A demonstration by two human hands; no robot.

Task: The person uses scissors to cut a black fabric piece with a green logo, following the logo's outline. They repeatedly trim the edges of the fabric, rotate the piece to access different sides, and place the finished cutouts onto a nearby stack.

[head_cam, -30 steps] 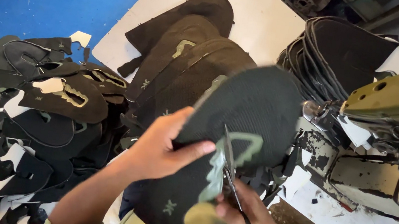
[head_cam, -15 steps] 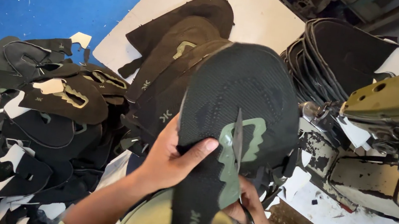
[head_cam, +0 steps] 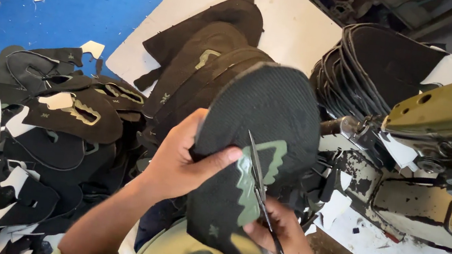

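Dark shoe upper (head_cam: 264, 120), a flat piece of black mesh-textured fabric with a rounded top and a narrower lower end, held upright in the air, clear of any surface. A green zigzag-edged patch (head_cam: 250, 185) runs down its middle, with a small pale mark near the lower end. Scissors (head_cam: 259, 192), slim and metal, lie with their blades against the patch, points upward, handles hidden low at the piece's right edge.

Left of the left grip (head_cam: 175, 158), a heap of cut pieces (head_cam: 32, 136) is crowding the blue floor (head_cam: 96, 5). Right of the right grip (head_cam: 281, 239), the sewing machine (head_cam: 442, 161) is blocking; stacked pieces (head_cam: 205, 66) are lying beyond.
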